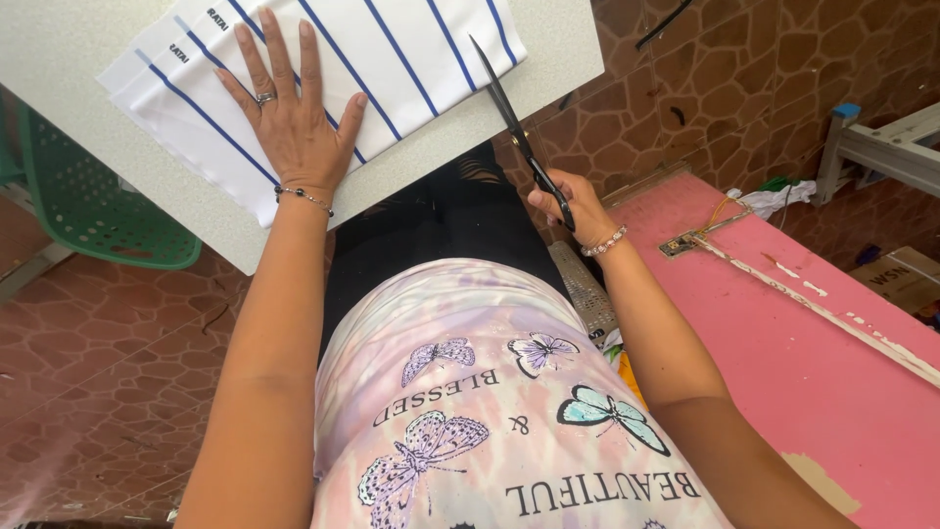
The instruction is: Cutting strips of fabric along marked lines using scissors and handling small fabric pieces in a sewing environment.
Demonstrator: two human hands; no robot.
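A white cloth with blue stripes point(392, 49) lies on a pale speckled table point(558, 69). My left hand point(294, 108) rests flat on the cloth's near part, fingers spread, with a ring and a bead bracelet on it. My right hand point(573, 206) grips the handles of black scissors point(509, 113) just off the table's near edge. The blades point up and away, and their tip reaches the cloth's right edge. Whether the blades are parted I cannot make out.
A green perforated plastic chair point(88, 206) stands at the left beside the table. A pink board with a metal hinge point(783, 323) lies on the right. A grey metal frame point(881, 147) is at the far right. Brown stone-pattern floor lies below.
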